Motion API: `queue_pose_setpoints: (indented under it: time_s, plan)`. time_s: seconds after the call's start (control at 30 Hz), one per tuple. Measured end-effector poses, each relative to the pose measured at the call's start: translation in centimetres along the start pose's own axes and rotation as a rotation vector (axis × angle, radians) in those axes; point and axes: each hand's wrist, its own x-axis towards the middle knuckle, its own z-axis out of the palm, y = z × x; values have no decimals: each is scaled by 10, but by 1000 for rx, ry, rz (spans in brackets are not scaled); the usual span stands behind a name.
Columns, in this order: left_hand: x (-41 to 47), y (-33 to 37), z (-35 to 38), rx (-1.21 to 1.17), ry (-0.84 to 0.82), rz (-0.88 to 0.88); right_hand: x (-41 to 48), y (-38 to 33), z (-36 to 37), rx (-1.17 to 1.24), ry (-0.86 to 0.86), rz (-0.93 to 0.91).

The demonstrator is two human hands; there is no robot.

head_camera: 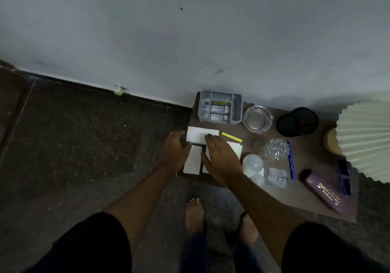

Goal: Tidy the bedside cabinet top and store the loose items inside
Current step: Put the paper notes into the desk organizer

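White papers (pixel 200 135) are lying loose on the bench (pixel 312 152); we're laying the right grip (pixel 221 156) flat over them, fingers straight. Left grip (pixel 176 148) is curling at the edge, can't tell on what. Bulbs (pixel 252 164), pen (pixel 291 160), purple case (pixel 322 190) are waiting, nothing stored

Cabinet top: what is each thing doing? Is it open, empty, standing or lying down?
Grey tray, open-topped, small things inside.
Glass ashtray, upright, empty.
Black mesh cup, upright.
Blue pen, lying flat.
Purple case, closed, lying flat.
White bulbs, lying on their sides.
White cards, lying flat.
Right hand, flat on the cards, fingers straight.
Left hand, curled, hold unclear.
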Motion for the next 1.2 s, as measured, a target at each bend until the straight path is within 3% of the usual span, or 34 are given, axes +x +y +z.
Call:
queue_pose_setpoints:
  time_s: [0.37,0.7,0.87,1.2]
  plan:
    - [19,-3,12,-182,-26,-166,11,-2,15,23,-126,22]
    - [42,-11,11,-405,-27,-366,20,-11,22,38,-84,-31]
    - [51,-13,8,-364,24,-325,23,-12,20,85,-81,-49]
    - [33,-27,-13,-530,-93,-273,9,-11,14,458,193,183]
